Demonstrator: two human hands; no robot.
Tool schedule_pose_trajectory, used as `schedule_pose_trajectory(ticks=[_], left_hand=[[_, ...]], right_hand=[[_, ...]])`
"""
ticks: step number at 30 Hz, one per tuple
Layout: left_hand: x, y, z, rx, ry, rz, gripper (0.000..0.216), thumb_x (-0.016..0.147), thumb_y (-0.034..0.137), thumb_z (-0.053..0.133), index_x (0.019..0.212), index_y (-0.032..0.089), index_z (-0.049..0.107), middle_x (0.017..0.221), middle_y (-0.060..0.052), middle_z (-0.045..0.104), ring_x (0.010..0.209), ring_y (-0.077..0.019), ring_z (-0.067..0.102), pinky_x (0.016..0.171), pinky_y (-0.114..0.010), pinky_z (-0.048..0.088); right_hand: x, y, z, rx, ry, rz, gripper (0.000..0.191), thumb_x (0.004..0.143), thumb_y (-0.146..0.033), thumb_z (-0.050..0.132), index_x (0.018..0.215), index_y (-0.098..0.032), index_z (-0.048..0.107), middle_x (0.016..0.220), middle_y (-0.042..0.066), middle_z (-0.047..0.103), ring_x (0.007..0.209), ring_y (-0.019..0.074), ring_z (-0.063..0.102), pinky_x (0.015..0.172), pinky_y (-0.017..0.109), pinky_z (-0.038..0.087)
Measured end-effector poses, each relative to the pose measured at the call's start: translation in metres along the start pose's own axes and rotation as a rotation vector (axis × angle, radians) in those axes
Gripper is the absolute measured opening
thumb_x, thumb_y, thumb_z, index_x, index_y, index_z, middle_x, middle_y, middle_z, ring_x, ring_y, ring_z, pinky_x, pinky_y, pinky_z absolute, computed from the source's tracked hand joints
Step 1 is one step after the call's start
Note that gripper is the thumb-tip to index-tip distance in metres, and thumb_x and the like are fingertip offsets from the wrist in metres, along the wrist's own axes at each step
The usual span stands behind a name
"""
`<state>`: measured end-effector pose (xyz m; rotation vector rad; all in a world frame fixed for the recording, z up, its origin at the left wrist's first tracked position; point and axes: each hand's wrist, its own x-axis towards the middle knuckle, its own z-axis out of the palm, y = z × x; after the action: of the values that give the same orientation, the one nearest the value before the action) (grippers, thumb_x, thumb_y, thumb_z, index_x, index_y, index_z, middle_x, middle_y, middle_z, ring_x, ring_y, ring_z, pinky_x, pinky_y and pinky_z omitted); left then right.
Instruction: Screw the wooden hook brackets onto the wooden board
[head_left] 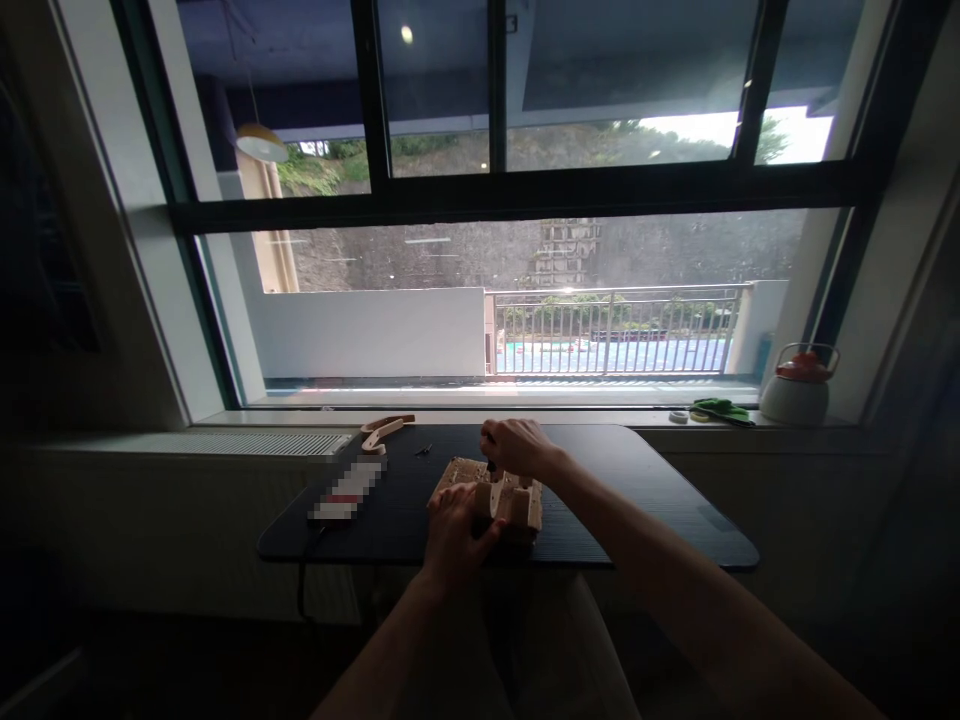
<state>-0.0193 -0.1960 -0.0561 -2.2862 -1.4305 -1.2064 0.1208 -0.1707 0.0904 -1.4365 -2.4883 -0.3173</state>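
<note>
A brown wooden assembly (pixel 517 508) with blocks and small holes lies near the front edge of the dark table. My left hand (pixel 456 520) grips its near left side, fingers over the top and thumb along the front. Above it, my right hand (pixel 517 445) is closed in a fist around a dark upright tool (pixel 491 466), apparently a screwdriver. The lower end of the tool meets the wood, though its tip is hidden among the blocks. Both forearms reach in from below.
On the dark table (pixel 652 510), curved wooden pieces (pixel 384 434) lie at the back left, beside small dark bits (pixel 424 450). A blurred-out flat item (pixel 349 490) with a cable rests at left. A kettle (pixel 796 390) and green cloth (pixel 720 410) stand on the windowsill.
</note>
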Motion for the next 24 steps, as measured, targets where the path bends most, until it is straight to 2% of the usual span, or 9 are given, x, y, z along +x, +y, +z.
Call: schedule_pose_trajectory(ticks=[5, 12, 14, 16, 17, 19, 21, 24], left_hand=[[0.0, 0.0, -0.001, -0.03, -0.014, -0.015, 0.041, 0.078, 0.05, 0.052, 0.109, 0.022, 0.053, 0.107, -0.007, 0.059, 0.105, -0.0269, 0.05, 0.094, -0.044, 0.032], [0.0, 0.0, -0.001, -0.068, 0.002, -0.046, 0.042, 0.075, 0.046, 0.057, 0.109, 0.022, 0.056, 0.108, -0.008, 0.06, 0.107, -0.0287, 0.05, 0.096, -0.047, 0.033], [0.002, -0.006, -0.005, -0.142, -0.028, -0.045, 0.038, 0.072, 0.039, 0.06, 0.106, 0.022, 0.059, 0.11, -0.007, 0.061, 0.108, -0.0281, 0.051, 0.097, -0.046, 0.035], [0.005, -0.019, -0.014, -0.299, -0.121, -0.037, 0.029, 0.073, 0.028, 0.056, 0.101, 0.024, 0.063, 0.11, -0.004, 0.063, 0.106, -0.0241, 0.054, 0.094, -0.04, 0.041], [0.007, -0.027, -0.018, -0.394, -0.192, -0.054, 0.029, 0.076, 0.023, 0.051, 0.102, 0.024, 0.063, 0.107, -0.002, 0.064, 0.101, -0.021, 0.057, 0.09, -0.036, 0.045], [0.013, -0.044, -0.026, -0.463, -0.242, -0.157, 0.034, 0.075, 0.017, 0.046, 0.105, 0.023, 0.062, 0.104, -0.003, 0.066, 0.095, -0.0185, 0.061, 0.084, -0.032, 0.049], [0.02, -0.057, -0.03, -0.39, -0.2, -0.241, 0.033, 0.075, 0.017, 0.046, 0.103, 0.02, 0.062, 0.104, -0.004, 0.066, 0.094, -0.0189, 0.061, 0.084, -0.032, 0.049], [0.032, -0.064, -0.025, -0.291, -0.153, -0.275, 0.03, 0.077, 0.018, 0.044, 0.101, 0.015, 0.062, 0.099, -0.008, 0.066, 0.091, -0.0202, 0.061, 0.084, -0.036, 0.048]], right_hand=[[-0.001, -0.001, 0.002, 0.027, 0.003, -0.029, 0.031, 0.093, -0.035, 0.032, 0.103, -0.02, 0.057, 0.092, 0.004, 0.067, 0.077, 0.0152, 0.061, 0.061, 0.024, 0.035], [0.003, -0.005, 0.011, 0.032, 0.037, 0.047, 0.034, 0.093, -0.04, 0.032, 0.101, -0.017, 0.057, 0.089, 0.007, 0.067, 0.076, 0.0167, 0.061, 0.059, 0.024, 0.035], [0.002, -0.005, 0.012, 0.029, 0.045, 0.065, 0.035, 0.093, -0.041, 0.032, 0.101, -0.017, 0.057, 0.089, 0.008, 0.067, 0.077, 0.0177, 0.061, 0.06, 0.025, 0.036], [0.001, -0.006, 0.012, 0.025, 0.046, 0.077, 0.034, 0.093, -0.04, 0.033, 0.102, -0.018, 0.057, 0.09, 0.008, 0.067, 0.081, 0.0186, 0.062, 0.063, 0.025, 0.037], [0.0, -0.007, 0.012, 0.025, 0.043, 0.081, 0.034, 0.093, -0.04, 0.032, 0.102, -0.018, 0.057, 0.091, 0.009, 0.067, 0.082, 0.0188, 0.062, 0.064, 0.026, 0.037], [-0.002, -0.008, 0.011, 0.027, 0.034, 0.088, 0.035, 0.093, -0.04, 0.031, 0.103, -0.018, 0.057, 0.091, 0.009, 0.067, 0.081, 0.0187, 0.062, 0.064, 0.026, 0.037], [-0.003, -0.01, 0.01, 0.03, 0.028, 0.094, 0.035, 0.094, -0.04, 0.031, 0.104, -0.018, 0.056, 0.091, 0.009, 0.067, 0.08, 0.0186, 0.062, 0.062, 0.026, 0.037], [-0.004, -0.014, 0.008, 0.031, 0.028, 0.087, 0.033, 0.094, -0.038, 0.032, 0.104, -0.018, 0.056, 0.091, 0.009, 0.067, 0.079, 0.0184, 0.062, 0.061, 0.026, 0.036]])
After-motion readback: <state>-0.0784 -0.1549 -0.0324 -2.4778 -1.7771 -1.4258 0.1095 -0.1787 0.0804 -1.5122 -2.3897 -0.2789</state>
